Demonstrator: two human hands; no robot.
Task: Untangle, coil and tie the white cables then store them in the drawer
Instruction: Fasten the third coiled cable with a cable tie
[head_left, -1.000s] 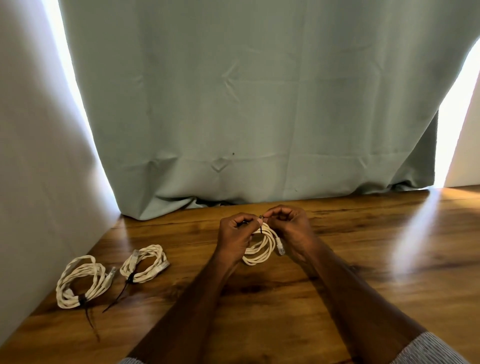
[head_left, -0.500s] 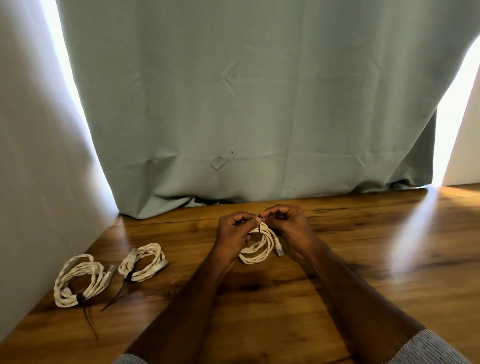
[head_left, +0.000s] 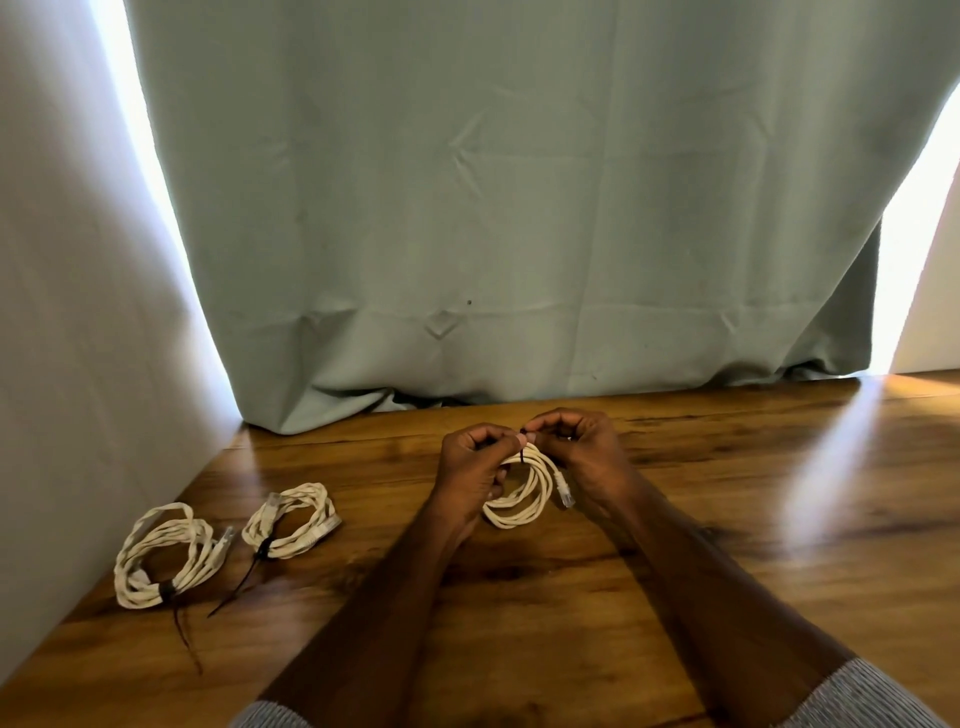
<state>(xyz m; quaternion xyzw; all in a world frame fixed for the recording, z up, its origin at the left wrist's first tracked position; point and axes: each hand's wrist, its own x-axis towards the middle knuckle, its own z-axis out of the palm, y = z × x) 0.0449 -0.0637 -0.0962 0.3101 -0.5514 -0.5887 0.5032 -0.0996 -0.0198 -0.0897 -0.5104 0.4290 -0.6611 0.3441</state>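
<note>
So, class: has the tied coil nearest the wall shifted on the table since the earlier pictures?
No. The tied coil nearest the wall lies at the same spot beside its neighbouring coil; only the camera view drifted slightly.

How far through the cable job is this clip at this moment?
Done: two coiled cables and lie on the table at left, each bound by a dark tie. In hand: the third coil, left hand and right hand pinching a dark tie at its top. Left: finish that tie, then store all three; no drawer is in view.
</note>
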